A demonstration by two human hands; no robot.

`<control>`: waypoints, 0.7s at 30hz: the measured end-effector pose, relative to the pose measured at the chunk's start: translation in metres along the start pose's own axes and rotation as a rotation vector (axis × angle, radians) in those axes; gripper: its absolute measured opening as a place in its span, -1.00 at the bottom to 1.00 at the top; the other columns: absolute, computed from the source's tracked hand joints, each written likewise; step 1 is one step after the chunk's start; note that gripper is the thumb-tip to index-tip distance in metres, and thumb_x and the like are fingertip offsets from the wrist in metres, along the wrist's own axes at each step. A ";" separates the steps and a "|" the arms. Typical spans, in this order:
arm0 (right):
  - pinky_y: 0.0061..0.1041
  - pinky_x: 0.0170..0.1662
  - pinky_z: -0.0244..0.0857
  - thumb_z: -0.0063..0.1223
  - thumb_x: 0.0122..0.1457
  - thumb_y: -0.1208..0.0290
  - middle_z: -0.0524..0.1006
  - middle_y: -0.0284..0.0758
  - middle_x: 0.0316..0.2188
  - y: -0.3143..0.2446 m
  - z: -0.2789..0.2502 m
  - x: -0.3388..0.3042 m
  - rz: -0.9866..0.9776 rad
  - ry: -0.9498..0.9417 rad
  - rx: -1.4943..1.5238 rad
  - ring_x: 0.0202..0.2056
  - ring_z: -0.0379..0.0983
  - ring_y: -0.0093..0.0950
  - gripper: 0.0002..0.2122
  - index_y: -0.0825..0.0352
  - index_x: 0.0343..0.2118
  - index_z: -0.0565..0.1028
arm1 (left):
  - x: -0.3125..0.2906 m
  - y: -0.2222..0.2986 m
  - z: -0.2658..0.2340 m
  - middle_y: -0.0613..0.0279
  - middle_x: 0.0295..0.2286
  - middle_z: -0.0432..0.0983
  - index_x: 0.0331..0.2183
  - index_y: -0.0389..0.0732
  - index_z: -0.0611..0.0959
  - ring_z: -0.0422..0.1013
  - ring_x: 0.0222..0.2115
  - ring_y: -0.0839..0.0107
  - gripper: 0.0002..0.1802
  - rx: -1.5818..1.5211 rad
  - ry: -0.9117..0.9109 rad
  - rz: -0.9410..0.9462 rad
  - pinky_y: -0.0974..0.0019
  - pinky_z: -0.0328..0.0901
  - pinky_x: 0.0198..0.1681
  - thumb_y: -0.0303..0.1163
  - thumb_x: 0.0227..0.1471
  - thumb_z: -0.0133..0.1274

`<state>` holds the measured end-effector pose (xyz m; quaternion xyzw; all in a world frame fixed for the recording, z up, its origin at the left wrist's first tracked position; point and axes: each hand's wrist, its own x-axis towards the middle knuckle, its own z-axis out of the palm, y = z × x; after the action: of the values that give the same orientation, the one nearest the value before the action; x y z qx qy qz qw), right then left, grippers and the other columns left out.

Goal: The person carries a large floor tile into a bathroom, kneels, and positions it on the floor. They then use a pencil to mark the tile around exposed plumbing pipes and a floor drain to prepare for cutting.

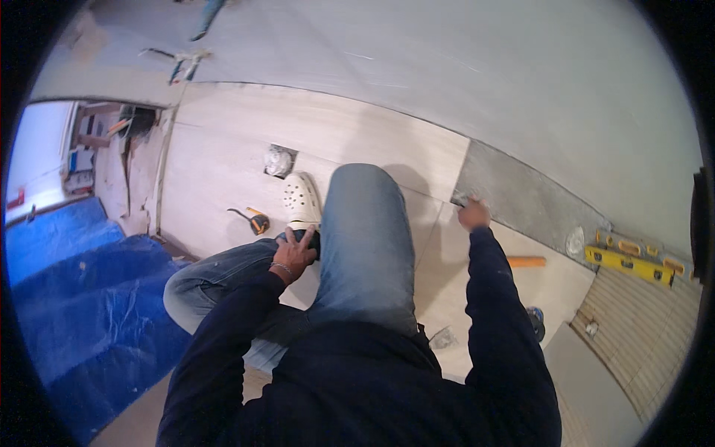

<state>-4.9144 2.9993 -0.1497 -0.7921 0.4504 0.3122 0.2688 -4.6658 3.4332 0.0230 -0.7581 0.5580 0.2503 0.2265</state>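
Observation:
My left hand (295,257) rests with its fingers spread on my ankle, just behind a white clog with round holes (299,200). Off to the right, my right hand (474,214) is closed at the corner of a pale floor tile (402,141), where it meets a bare grey strip (514,186) along the wall. Something small and greyish shows at the fingertips, too little of it to name. A tape measure (258,223) in black and orange lies on the tiles left of the clog.
A crumpled silvery wad (278,160) plugs a square hole in the tiles. To the right lie an orange bar (526,261), a yellow spirit level (630,265) and a ribbed tan surface (633,320). Blue plastic sheeting (104,313) spreads at the left, by a doorway.

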 end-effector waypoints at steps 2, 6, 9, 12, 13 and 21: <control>-0.14 0.31 -0.21 -0.06 0.12 0.16 0.20 -0.05 0.22 0.006 0.003 0.001 -0.005 0.019 0.000 0.28 -0.03 -0.06 -0.34 0.43 0.23 0.12 | 0.000 0.002 -0.012 0.12 0.24 -0.02 -0.30 0.15 0.64 0.15 0.02 -0.42 -0.83 -0.008 0.033 0.019 -0.24 0.28 -0.22 -0.22 0.07 -0.03; -0.19 0.24 0.02 0.00 0.09 0.14 0.32 0.05 0.11 0.000 0.002 -0.002 -0.036 0.100 -0.082 0.16 0.21 -0.06 -0.35 0.43 0.19 0.20 | -0.003 -0.002 -0.004 0.13 0.23 -0.01 -0.27 0.15 0.63 0.15 0.00 -0.47 -0.81 -0.041 0.075 0.017 -0.27 0.27 -0.26 -0.22 0.09 -0.06; -0.19 0.26 -0.04 -0.01 0.09 0.18 0.28 0.02 0.15 -0.006 -0.007 -0.006 -0.015 0.038 -0.032 0.20 0.13 -0.05 -0.37 0.45 0.18 0.20 | -0.005 0.000 0.001 0.13 0.23 0.00 -0.27 0.16 0.63 0.15 0.00 -0.48 -0.81 -0.093 0.085 -0.009 -0.29 0.27 -0.27 -0.21 0.08 -0.06; -0.22 0.27 -0.04 -0.02 0.08 0.21 0.28 0.01 0.15 -0.010 -0.011 -0.010 -0.033 0.026 0.014 0.20 0.13 -0.02 -0.39 0.46 0.17 0.22 | -0.007 0.000 0.003 0.13 0.22 0.03 -0.31 0.16 0.66 0.14 0.00 -0.48 -0.80 -0.107 0.077 -0.026 -0.33 0.26 -0.25 -0.19 0.09 -0.06; -0.24 0.26 -0.03 -0.02 0.08 0.22 0.29 0.02 0.14 -0.009 -0.009 -0.011 -0.045 0.041 0.021 0.18 0.16 -0.01 -0.40 0.46 0.16 0.23 | -0.007 0.000 0.003 0.13 0.22 0.04 -0.32 0.15 0.67 0.14 0.01 -0.48 -0.80 -0.111 0.070 -0.029 -0.33 0.25 -0.24 -0.18 0.09 -0.06; -0.18 0.18 0.12 -0.01 0.04 0.22 0.36 0.08 0.06 0.014 0.004 0.009 -0.088 0.113 -0.017 0.10 0.26 -0.01 -0.42 0.43 0.12 0.30 | 0.000 0.001 -0.014 0.18 0.24 -0.04 -0.31 0.14 0.64 0.12 0.02 -0.47 -0.85 -0.070 0.007 -0.029 -0.26 0.31 -0.23 -0.20 0.08 -0.02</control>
<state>-4.9238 2.9909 -0.1609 -0.8296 0.4271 0.2589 0.2496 -4.6646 3.4245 0.0337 -0.7745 0.5386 0.2638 0.2012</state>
